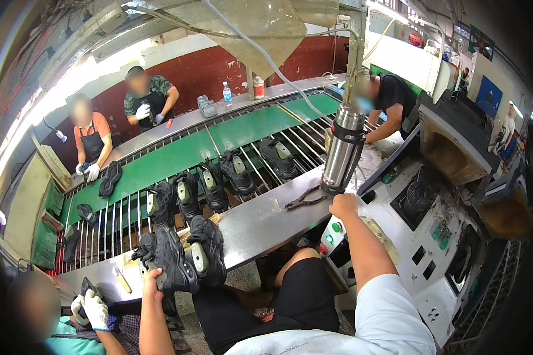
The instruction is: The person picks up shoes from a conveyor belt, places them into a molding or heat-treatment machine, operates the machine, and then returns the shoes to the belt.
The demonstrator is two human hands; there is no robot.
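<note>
My left hand [152, 282] is closed on the edge of a black shoe [176, 265], which is tilted over the near edge of the metal table. Another black shoe [205, 251] with a grey-green insert stands right beside it. My right hand [343, 206] is curled closed next to the white machine panel, just below the base of a steel thermos [343, 148]. Whether anything is inside that fist is hidden. Dark-handled pliers [305, 199] lie on the metal tabletop, left of my right hand.
Several black shoes [237, 173] stand on the roller conveyor [115, 222] beside a green belt [189, 145]. A knife [122, 279] lies at the table's left. Co-workers [92, 139] stand across the line; another's gloved hands [95, 309] are near left. An open machine [417, 236] is right.
</note>
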